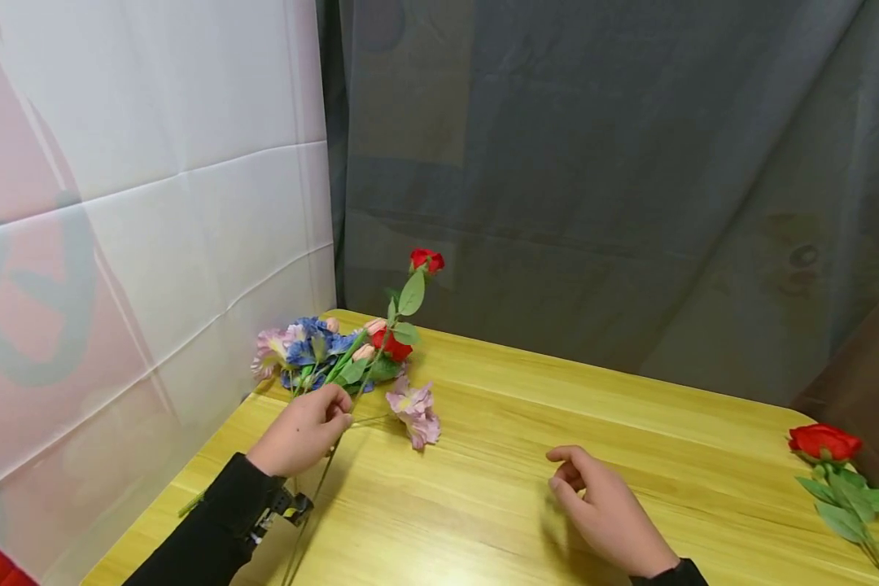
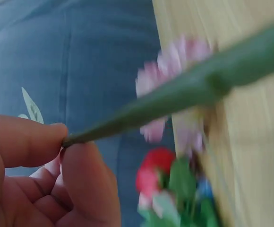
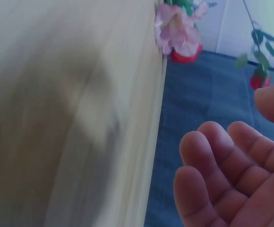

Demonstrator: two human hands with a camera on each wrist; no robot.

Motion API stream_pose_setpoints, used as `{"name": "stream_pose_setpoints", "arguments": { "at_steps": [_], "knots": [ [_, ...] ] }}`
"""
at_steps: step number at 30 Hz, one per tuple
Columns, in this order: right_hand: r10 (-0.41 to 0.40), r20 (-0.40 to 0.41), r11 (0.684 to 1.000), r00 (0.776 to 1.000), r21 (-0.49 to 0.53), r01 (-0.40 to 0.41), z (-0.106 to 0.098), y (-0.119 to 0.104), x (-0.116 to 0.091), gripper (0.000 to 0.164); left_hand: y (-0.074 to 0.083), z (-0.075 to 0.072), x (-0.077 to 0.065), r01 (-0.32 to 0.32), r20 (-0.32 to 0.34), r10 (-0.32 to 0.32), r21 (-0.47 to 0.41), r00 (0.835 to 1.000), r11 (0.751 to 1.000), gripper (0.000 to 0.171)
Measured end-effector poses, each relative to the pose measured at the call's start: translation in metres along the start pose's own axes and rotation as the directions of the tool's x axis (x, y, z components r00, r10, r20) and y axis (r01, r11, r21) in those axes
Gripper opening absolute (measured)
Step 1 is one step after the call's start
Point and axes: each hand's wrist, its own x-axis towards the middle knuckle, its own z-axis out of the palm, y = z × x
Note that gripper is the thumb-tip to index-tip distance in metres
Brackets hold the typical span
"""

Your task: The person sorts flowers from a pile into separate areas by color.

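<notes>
Between thumb and fingertips, my left hand [image 1: 303, 431] pinches the thin green stem [image 2: 184, 92] of a red rose [image 1: 427, 260]. The rose is raised and tilted, its bloom pointing up and away, its stem running down past the wrist. Behind that hand lies a bunch of flowers: blue blooms [image 1: 313, 346], pale pink buds [image 1: 376, 325], another red rose [image 1: 394, 345] and a pink-white flower [image 1: 271, 352]. A pinkish-purple flower [image 1: 416, 413] lies just right of the bunch. My right hand [image 1: 608, 509] hovers over the table with loosely curved fingers, holding nothing.
Another red rose [image 1: 826, 442] with green leaves lies at the right end of the wooden table [image 1: 498, 505]. A pale printed cloth [image 1: 190, 228] hangs along the left side, and a dark grey curtain [image 1: 593, 203] hangs behind the table.
</notes>
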Motion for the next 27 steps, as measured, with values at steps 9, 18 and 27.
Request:
{"name": "stream_pose_setpoints", "arguments": {
  "at_steps": [9,18,27],
  "knots": [
    [-0.072,0.067,0.992,0.995,0.108,0.064,0.017,-0.02,0.005,0.027,0.025,0.045,0.007,-0.075,0.189,0.121,-0.234,0.975,0.969,0.006],
    [-0.064,0.122,0.936,0.99,0.352,0.018,0.025,-0.049,0.01,0.033,0.058,0.094,0.017,-0.046,0.256,0.165,-0.415,0.952,0.909,0.002],
    [-0.002,0.099,0.871,0.995,0.488,-0.046,0.032,-0.057,0.013,0.041,0.079,0.128,0.015,-0.018,0.294,0.19,-0.5,0.937,0.866,0.004]
  ]
}}
